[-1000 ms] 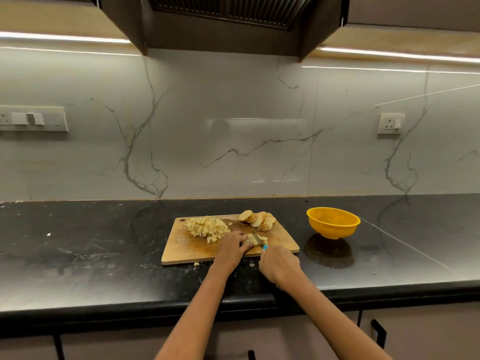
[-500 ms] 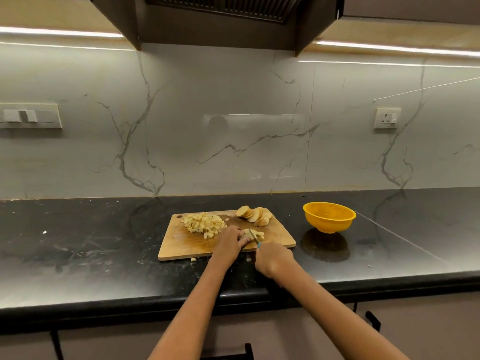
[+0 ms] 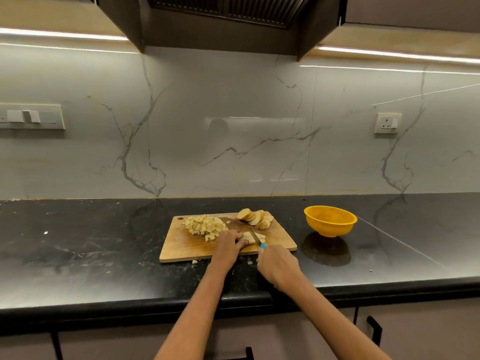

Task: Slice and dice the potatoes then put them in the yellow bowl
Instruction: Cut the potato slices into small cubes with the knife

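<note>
i can't read a single word, brand or number anywhere in front of me. the switch panel (image 3: 31, 116) at the left of the frame and the wall socket (image 3: 387, 123) at the right carry no legible marking.

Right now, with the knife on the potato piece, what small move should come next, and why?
Probably press the knife down through the potato piece that the left hand steadies on the cutting board. The right hand grips the handle, the blade lies across the piece, and uncut slices wait while the yellow bowl looks empty.
</note>
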Demonstrator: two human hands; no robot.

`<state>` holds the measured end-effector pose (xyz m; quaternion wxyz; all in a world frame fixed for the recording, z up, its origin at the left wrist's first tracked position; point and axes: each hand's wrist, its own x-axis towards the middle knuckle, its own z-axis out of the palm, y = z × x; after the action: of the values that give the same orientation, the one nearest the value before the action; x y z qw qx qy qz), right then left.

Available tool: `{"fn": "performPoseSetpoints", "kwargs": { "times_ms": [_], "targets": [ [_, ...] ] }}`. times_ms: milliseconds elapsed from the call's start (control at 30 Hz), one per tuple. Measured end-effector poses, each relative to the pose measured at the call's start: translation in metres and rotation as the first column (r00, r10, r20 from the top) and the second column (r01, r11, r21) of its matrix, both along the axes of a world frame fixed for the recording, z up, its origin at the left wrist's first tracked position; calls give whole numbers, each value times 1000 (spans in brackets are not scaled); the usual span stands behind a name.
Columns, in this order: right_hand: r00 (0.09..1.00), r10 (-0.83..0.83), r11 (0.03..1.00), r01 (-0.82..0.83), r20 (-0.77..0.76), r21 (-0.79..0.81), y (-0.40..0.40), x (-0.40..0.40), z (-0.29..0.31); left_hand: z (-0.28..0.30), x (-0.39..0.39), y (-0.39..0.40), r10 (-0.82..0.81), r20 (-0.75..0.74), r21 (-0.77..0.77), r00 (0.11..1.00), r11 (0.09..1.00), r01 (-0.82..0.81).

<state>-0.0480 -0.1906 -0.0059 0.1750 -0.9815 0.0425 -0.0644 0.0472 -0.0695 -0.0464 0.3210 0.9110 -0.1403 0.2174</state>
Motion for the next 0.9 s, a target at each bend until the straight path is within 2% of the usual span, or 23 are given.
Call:
{"fn": "performPoseSetpoints", "kwargs": {
  "times_ms": [133,267,533,667,800,900],
  "targets": [
    [999,30,999,-31,-40,-24,6,9,0,2,-1,0,-15,-5,-1,1000,1000,15],
    [997,54,990,-61,-60,-123,8,10,2,4,-2,1,-25,-8,31,1000,999,25],
    [985,75,984,-98,-154,-152,24,23,20,10,-5,2,-73,-38,43,997,996,74],
    [988,79,955,-113,-132,-276,21,13,9,6,-4,3,-68,-20,23,997,997,69],
    [994,69,880,-101,-86,-464,18,-4,-6,4,-3,2,-35,3,20,999,999,35],
    [997,72,928,-65,3,-368,9,-13,-7,4,-10,1,-26,13,-8,1000,1000,26]
  ]
}}
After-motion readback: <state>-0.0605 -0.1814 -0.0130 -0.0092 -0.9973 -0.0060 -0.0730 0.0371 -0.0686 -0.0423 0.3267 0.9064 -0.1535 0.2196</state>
